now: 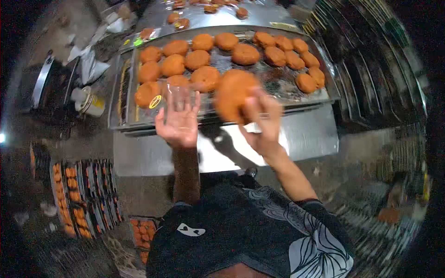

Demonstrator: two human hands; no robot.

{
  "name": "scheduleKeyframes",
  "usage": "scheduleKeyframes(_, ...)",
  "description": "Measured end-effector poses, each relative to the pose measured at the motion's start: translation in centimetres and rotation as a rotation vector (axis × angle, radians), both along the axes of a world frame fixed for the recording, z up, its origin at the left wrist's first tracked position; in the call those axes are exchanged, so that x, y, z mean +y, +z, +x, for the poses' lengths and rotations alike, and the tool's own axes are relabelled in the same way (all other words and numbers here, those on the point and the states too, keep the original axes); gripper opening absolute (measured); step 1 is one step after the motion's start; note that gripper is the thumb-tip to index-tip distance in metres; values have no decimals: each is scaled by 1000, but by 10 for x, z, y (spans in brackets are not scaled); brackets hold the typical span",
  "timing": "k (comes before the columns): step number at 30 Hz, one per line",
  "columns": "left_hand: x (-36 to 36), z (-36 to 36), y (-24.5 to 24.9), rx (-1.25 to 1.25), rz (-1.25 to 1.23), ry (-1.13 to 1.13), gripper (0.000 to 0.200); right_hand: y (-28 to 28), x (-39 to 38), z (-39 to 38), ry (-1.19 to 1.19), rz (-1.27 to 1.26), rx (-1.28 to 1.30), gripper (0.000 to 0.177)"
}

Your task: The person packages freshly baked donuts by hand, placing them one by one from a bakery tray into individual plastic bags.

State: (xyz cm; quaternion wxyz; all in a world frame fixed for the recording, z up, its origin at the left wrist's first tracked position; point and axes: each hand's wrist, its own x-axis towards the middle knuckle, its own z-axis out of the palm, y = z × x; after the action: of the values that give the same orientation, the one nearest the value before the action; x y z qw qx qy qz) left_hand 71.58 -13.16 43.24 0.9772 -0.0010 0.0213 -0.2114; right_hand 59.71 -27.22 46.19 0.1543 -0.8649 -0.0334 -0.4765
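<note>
My right hand [265, 123] grips a large round orange-brown bun [233, 95], blurred by motion, in front of the tray. To its left, my left hand [180, 121] is turned palm up with its fingers stretched out. Over those fingers lies a clear plastic bag [178, 95] with a yellow oval label [155, 101]. Both hands are over the near edge of a large metal baking tray [306, 104]. Several more buns, such as one at the front [205, 78], sit on the tray in uneven groups.
The tray rests on a shiny metal table [143, 155]. Behind it, a second surface [215, 19] carries more buns, some with yellow labels. Stacked dark trays [371, 88] stand at right. A white bucket [95, 105] is at left, and bun-filled trays [74, 197] lie lower left.
</note>
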Motion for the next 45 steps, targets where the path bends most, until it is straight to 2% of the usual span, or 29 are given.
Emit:
scheduleKeyframes(1,-12,-4,-1,6,-3,-50,54,1,9,3,85,-65,51,70)
scheduleKeyframes(3,-34,-17,-1,-238,281,132,43,2,13,13,61,103,96,77)
scheduleKeyframes(4,-37,-20,4,-197,368,87,43,3,12,7,61,178,89,80)
scheduleKeyframes(7,-42,-26,7,-316,413,22,45,-4,18,-26,102,248,95,91)
scheduleKeyframes(10,-58,-56,12,-339,500,33,48,-9,12,-17,-73,318,2,98)
scheduleKeyframes(13,-64,-55,15,-345,486,-28,53,-16,3,-22,-123,375,63,100)
scheduleKeyframes(15,-65,-63,20,-443,500,-59,51,-19,3,-48,166,791,209,98)
scheduleKeyframes(16,-68,-71,15,-460,353,-233,50,-14,5,-59,225,861,203,99)
scheduleKeyframes(17,-73,-78,12,-469,206,-412,50,-15,3,-60,158,807,141,98)
scheduleKeyframes(21,-90,-101,10,-447,138,-421,65,-15,-2,-46,-43,531,-37,100)
scheduleKeyframes(23,-84,-100,6,-306,109,-507,66,-17,0,-59,213,910,-111,102)
scheduleKeyframes(25,-89,-115,-6,-394,248,-429,49,-35,-18,-77,-24,816,-60,107)
scheduleKeyframes(27,-91,-127,-59,-756,689,-550,29,-37,-52,-82,-55,728,146,79)
scheduleKeyframes(28,-89,-140,-42,-756,954,-613,26,-43,-70,-77,42,840,214,45)
scheduleKeyframes(29,-90,-152,-25,-750,1220,-661,22,-53,-101,-70,32,639,156,19)
scheduleKeyframes(30,-95,-156,-35,-1103,1243,-479,28,-14,-119,-65,-14,650,296,12)
scheduleKeyframes(31,-102,-160,-57,-1445,1233,-283,33,4,-141,-43,-100,609,247,15)
scheduleKeyframes(32,-112,-169,-76,-1566,1313,-449,35,37,-148,-17,-263,475,97,16)
scheduleKeyframes(33,-125,-179,-99,-1674,1388,-616,37,70,-147,0,-78,627,120,25)
scheduleKeyframes(34,-137,-190,-128,-1911,1408,-552,39,52,-166,40,112,369,-157,42)
scheduleKeyframes(35,-144,-196,-166,-2148,1429,-486,41,40,-164,29,117,368,-163,42)
scheduleKeyframes(36,-153,-194,-218,-2136,1318,-494,39,23,-150,5,119,334,12,54)
scheduleKeyframes(37,-159,-192,-279,-2083,1433,-296,36,3,-139,-23,121,287,187,67)
scheduleKeyframes(39,-168,-183,-272,-1246,1282,-707,32,-88,-138,-103,161,541,436,62)
scheduleKeyframes(40,-165,-183,-251,-1406,1360,-696,22,-115,-123,-151,146,923,702,57)
scheduleKeyframes(41,-164,-174,-215,-1970,1452,-665,15,-155,-120,-186,81,1036,943,47)
scheduleKeyframes(42,-161,-173,-222,-1926,1310,-380,13,-164,-114,-212,32,962,1281,36)
scheduleKeyframes(43,-159,-173,-212,-1670,1354,-390,14,-195,-109,-229,184,929,1064,32)
scheduleKeyframes(45,-159,-174,-184,-1393,1298,-655,17,-192,-99,-222,127,928,853,29)
